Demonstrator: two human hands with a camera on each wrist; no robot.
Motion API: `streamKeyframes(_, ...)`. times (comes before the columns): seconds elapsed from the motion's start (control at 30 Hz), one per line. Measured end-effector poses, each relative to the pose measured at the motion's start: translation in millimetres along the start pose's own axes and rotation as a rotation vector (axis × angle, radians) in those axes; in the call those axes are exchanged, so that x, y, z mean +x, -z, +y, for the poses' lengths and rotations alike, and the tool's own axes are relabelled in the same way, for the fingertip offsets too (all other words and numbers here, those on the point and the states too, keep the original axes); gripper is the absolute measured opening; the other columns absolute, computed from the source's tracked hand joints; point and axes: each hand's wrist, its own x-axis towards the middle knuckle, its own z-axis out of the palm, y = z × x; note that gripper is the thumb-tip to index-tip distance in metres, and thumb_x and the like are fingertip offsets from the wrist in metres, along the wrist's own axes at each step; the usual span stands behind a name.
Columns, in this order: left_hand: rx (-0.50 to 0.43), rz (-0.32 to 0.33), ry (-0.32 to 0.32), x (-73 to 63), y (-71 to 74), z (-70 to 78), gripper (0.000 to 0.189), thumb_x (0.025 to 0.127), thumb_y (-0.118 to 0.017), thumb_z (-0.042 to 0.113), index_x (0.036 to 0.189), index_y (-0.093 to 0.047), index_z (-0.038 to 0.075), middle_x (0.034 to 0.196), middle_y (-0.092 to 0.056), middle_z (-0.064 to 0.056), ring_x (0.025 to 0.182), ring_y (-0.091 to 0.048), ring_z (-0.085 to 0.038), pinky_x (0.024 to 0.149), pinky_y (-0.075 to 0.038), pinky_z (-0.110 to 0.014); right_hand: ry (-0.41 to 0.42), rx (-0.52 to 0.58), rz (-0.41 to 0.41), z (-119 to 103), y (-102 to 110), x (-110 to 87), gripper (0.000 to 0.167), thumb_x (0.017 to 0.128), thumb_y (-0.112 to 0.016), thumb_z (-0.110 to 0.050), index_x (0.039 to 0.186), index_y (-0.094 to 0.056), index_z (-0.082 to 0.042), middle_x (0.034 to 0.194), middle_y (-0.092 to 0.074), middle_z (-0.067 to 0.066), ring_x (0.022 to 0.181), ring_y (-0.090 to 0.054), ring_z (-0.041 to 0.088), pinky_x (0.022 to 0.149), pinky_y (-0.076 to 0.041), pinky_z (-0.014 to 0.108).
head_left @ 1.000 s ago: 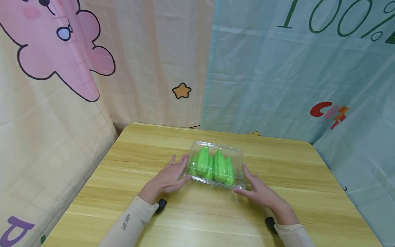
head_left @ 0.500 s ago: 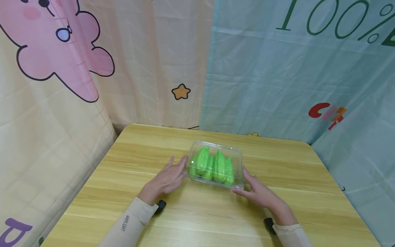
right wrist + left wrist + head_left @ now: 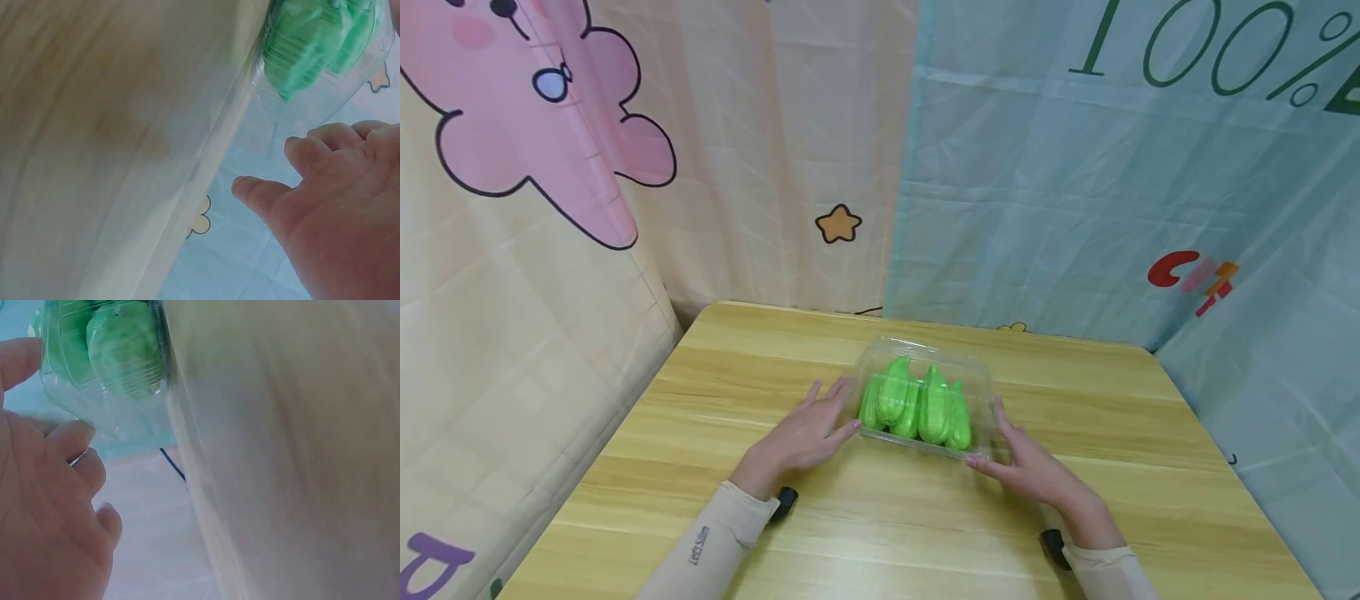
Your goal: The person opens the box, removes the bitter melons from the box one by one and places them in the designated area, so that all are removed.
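Observation:
A clear plastic clamshell box (image 3: pixel 925 446) sits on the wooden table, holding several bright green ridged, pointed pieces (image 3: pixel 934 408) that resemble star fruit. My left hand (image 3: pixel 797 437) is at the box's left side, its fingers extended and its thumb tip at the front left corner. In the left wrist view, fingertips of that hand (image 3: pixel 53 506) meet the clear plastic. At the right side, my right hand (image 3: pixel 1037 467) has its thumb near the front right corner and its fingers spread along the side. The lid looks raised at its front, though its transparency makes this hard to judge.
The wooden table (image 3: pixel 715 392) extends around the box on all sides. Behind it hang a cream curtain (image 3: pixel 760 183) with a pink cartoon animal and a blue curtain (image 3: pixel 1037 183). A small black wrist device (image 3: pixel 1055 548) shows under the right wrist.
The lid seems to have tilted up a little, and the green pieces show more clearly. My left thumb comes back to the front left corner. The right hand stays almost still.

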Motion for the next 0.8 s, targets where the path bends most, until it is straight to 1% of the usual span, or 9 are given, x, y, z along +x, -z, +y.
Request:
streamKeyframes(0.1,0.024,-0.006,-0.048,0.5,-0.2,-0.5,0.066,0.110,-0.036,0.039,0.158,-0.019,-0.004,0.162,-0.021,-0.020,0.150,-0.017,-0.034,0.122,-0.006,-0.052,0.010,0.000,0.004,0.3,-0.7,0.4,0.110,0.092,-0.065,-0.059,0.162,0.002,-0.007,0.165,-0.006,0.020,0.144,-0.019,0.050,0.115,-0.014,0.064)
streamKeyframes(0.17,0.034,0.000,-0.065,0.7,-0.4,-0.5,0.065,0.110,-0.036,0.038,0.157,-0.022,-0.005,0.162,-0.022,-0.021,0.150,-0.018,-0.035,0.122,-0.006,-0.052,0.028,0.001,0.004,0.4,-0.7,0.4,0.107,0.093,-0.065,-0.058,0.162,-0.002,-0.006,0.166,-0.006,0.018,0.146,-0.018,0.047,0.116,-0.012,0.064)
streamKeyframes(0.27,0.039,0.007,-0.060,0.8,-1.1,-1.3,0.066,0.109,-0.038,0.039,0.157,-0.024,-0.004,0.162,-0.023,-0.020,0.151,-0.017,-0.034,0.122,-0.005,-0.051,0.054,-0.009,0.003,0.5,-0.4,0.1,0.104,0.093,-0.065,-0.057,0.162,-0.006,-0.005,0.166,-0.007,0.018,0.148,-0.016,0.043,0.117,-0.011,0.063)
streamKeyframes(0.37,0.024,0.008,-0.048,1.9,-0.9,-2.0,0.068,0.108,-0.040,0.042,0.158,-0.023,-0.002,0.163,-0.023,-0.019,0.151,-0.016,-0.033,0.122,-0.003,-0.049,0.077,-0.031,0.006,0.3,0.7,-0.4,0.101,0.093,-0.066,-0.055,0.162,-0.011,-0.005,0.166,-0.008,0.019,0.148,-0.016,0.044,0.115,-0.013,0.064)
streamKeyframes(0.53,-0.030,-0.013,-0.019,4.7,-1.2,-4.8,0.075,0.106,-0.042,0.049,0.159,-0.020,0.001,0.165,-0.018,-0.015,0.152,-0.011,-0.031,0.122,-0.002,-0.047,0.084,-0.056,0.009,0.2,2.7,-1.1,0.100,0.092,-0.066,-0.056,0.161,-0.016,-0.005,0.166,-0.011,0.018,0.148,-0.017,0.043,0.115,-0.016,0.064)
streamKeyframes(0.63,-0.066,-0.025,-0.008,6.6,-2.1,-7.7,0.080,0.104,-0.044,0.053,0.160,-0.017,0.002,0.166,-0.014,-0.013,0.152,-0.009,-0.031,0.122,-0.003,-0.049,0.087,-0.057,0.004,0.1,3.7,-1.8,0.100,0.092,-0.067,-0.057,0.161,-0.017,-0.005,0.166,-0.012,0.017,0.149,-0.016,0.042,0.115,-0.017,0.063)
streamKeyframes(0.73,-0.087,-0.042,0.010,8.1,-3.8,-11.3,0.090,0.101,-0.046,0.061,0.162,-0.010,0.006,0.167,-0.005,-0.008,0.153,-0.006,-0.031,0.122,-0.002,-0.049,0.094,-0.050,-0.003,-0.5,4.6,-3.1,0.100,0.090,-0.068,-0.056,0.160,-0.020,-0.004,0.165,-0.014,0.016,0.149,-0.014,0.042,0.115,-0.017,0.063)
streamKeyframes(0.8,-0.110,-0.055,0.023,8.5,-4.0,-13.1,0.099,0.096,-0.050,0.067,0.162,-0.003,0.011,0.167,0.001,-0.003,0.153,-0.002,-0.031,0.122,-0.001,-0.048,0.095,-0.046,-0.010,-1.2,5.3,-4.3,0.100,0.089,-0.070,-0.056,0.160,-0.022,-0.004,0.165,-0.016,0.016,0.149,-0.014,0.042,0.115,-0.016,0.064)
